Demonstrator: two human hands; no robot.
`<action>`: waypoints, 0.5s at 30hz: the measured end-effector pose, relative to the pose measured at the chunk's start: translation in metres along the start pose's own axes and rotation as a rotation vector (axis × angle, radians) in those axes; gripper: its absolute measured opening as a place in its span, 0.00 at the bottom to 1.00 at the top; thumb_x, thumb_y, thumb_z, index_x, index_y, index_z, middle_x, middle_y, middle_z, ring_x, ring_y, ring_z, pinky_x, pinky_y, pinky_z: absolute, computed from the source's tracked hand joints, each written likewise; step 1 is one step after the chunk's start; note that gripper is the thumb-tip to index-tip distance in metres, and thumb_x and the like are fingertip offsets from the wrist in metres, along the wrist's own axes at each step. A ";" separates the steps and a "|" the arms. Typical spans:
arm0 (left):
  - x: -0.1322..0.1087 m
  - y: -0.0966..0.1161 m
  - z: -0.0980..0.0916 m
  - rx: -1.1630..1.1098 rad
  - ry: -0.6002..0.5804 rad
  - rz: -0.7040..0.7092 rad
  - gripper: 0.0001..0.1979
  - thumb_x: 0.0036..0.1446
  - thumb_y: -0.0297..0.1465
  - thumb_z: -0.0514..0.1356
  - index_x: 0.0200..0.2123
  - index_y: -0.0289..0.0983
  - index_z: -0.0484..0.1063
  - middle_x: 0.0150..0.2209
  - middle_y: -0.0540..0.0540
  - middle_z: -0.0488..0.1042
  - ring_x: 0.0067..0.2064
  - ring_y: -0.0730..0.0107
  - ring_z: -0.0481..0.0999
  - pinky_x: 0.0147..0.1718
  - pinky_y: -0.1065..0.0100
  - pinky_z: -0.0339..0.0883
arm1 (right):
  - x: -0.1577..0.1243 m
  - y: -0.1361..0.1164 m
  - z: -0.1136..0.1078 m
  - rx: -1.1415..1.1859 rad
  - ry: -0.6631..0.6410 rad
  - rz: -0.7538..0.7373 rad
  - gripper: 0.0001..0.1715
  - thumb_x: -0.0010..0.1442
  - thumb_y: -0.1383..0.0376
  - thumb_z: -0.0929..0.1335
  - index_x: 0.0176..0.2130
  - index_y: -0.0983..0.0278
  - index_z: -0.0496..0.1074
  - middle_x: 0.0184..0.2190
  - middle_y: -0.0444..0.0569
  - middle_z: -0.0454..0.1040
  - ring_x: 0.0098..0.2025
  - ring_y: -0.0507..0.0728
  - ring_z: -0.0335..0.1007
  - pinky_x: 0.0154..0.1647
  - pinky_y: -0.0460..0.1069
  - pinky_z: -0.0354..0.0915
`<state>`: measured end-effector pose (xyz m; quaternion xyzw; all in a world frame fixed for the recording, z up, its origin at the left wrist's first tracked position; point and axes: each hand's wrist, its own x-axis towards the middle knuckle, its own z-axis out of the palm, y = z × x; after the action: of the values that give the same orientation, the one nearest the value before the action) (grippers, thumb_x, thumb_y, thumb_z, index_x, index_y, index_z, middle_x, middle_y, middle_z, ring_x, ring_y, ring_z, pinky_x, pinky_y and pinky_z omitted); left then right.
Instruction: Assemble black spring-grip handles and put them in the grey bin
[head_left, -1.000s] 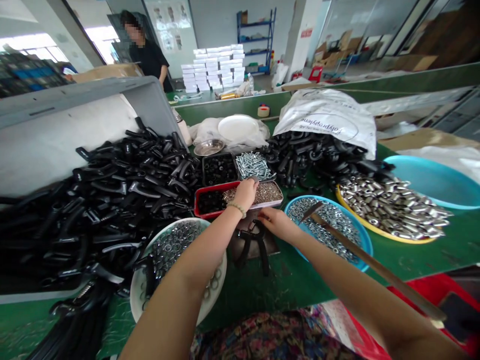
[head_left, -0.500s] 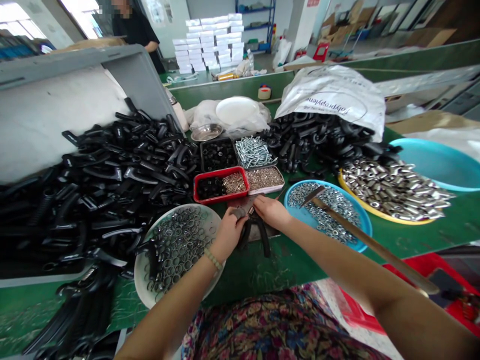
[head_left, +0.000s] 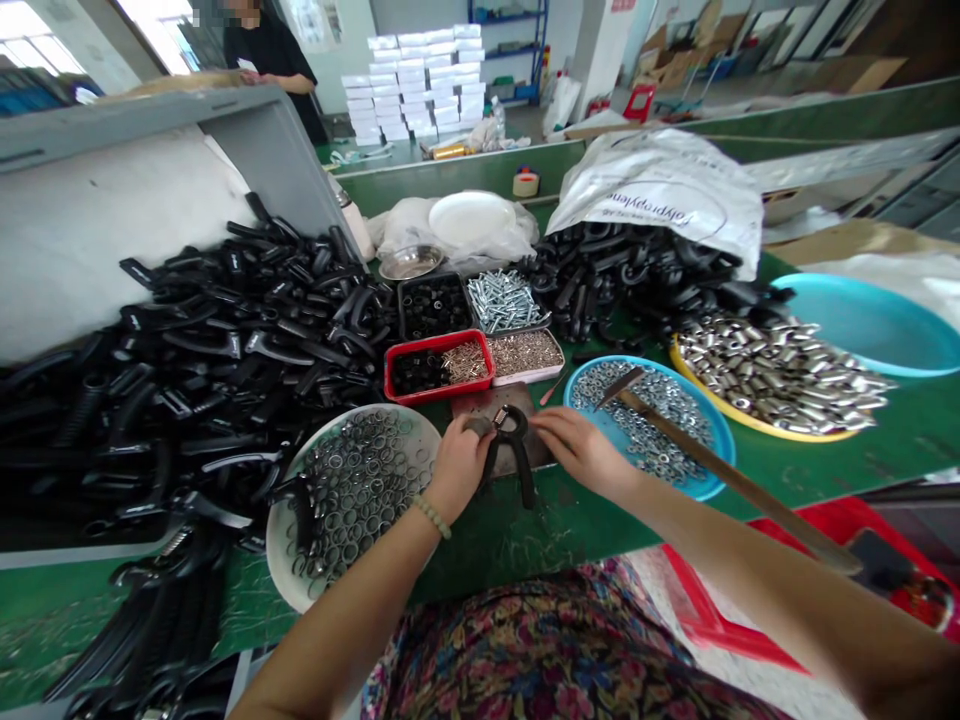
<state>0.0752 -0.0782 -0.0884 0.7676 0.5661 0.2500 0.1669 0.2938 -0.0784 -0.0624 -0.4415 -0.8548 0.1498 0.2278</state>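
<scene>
Facing open green tabletop (head_left: 517, 545) at six o'clock, past the near edge of the metal plate (head_left: 480, 402). Pinching the black two-legged clamp (head_left: 514, 438) over that plate, left hand (head_left: 459, 460) at its nine o'clock; holding the right hand (head_left: 589, 455) loosely spread just beside, at three.

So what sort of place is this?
Most likely a factory assembly workshop: there's a heap of black handle-like parts, a batch of silvery screws, and a stack of white boxes in the background.
</scene>
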 end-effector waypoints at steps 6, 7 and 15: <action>0.001 -0.003 0.003 -0.005 0.030 0.021 0.11 0.62 0.34 0.52 0.36 0.35 0.72 0.39 0.44 0.71 0.44 0.64 0.70 0.48 0.62 0.65 | -0.088 -0.025 -0.013 -0.036 -0.212 -0.326 0.14 0.63 0.66 0.60 0.42 0.64 0.73 0.38 0.54 0.76 0.44 0.57 0.71 0.43 0.53 0.65; 0.002 -0.003 0.002 0.007 0.024 0.025 0.12 0.62 0.34 0.52 0.36 0.35 0.72 0.40 0.44 0.71 0.43 0.64 0.71 0.47 0.63 0.65 | -0.099 -0.025 -0.018 -0.072 -0.225 -0.326 0.13 0.63 0.67 0.60 0.36 0.64 0.73 0.31 0.52 0.76 0.38 0.56 0.71 0.38 0.52 0.65; 0.011 0.010 -0.005 0.142 -0.090 0.060 0.14 0.63 0.36 0.51 0.37 0.34 0.72 0.40 0.43 0.71 0.43 0.64 0.71 0.45 0.66 0.64 | -0.110 -0.008 -0.047 -0.258 -0.176 -0.172 0.17 0.65 0.65 0.60 0.24 0.63 0.65 0.20 0.45 0.65 0.25 0.53 0.62 0.27 0.50 0.54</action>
<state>0.0828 -0.0708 -0.0765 0.8044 0.5513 0.1794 0.1296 0.3683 -0.1710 -0.0468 -0.3777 -0.9181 0.0570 0.1056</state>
